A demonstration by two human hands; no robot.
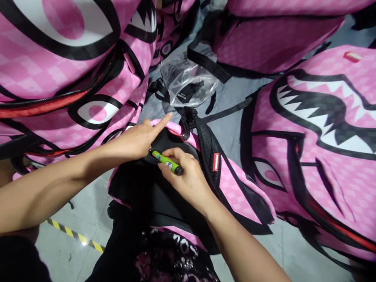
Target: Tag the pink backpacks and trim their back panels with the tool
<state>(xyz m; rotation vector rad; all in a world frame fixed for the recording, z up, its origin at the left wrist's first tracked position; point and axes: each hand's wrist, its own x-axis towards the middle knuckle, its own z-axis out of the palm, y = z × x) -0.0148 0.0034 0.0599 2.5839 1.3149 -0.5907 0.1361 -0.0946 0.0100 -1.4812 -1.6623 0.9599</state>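
Observation:
A backpack (141, 184) with a black back panel and pink edging lies across my lap, its top pointing away from me. My left hand (141, 137) is at its upper left, index finger stretched along the pink handle (174, 127) and the other fingers curled at the bag's top edge; the thumb is mostly hidden. A green marker-like tube (166, 161) with black ends is held in my right hand (188, 174), between thumb and fingers. Its far end points at my left hand, close to the black panel. A shoulder strap (216, 156) with a red label runs down the right side.
More pink checkered backpacks stand at the left (35, 66), back right (252, 47) and right (337, 129). Ahead, a clear plastic bag (190, 84) and loose black straps (226, 109) lie on a grey surface. Yellow-black tape (70, 233) marks the floor.

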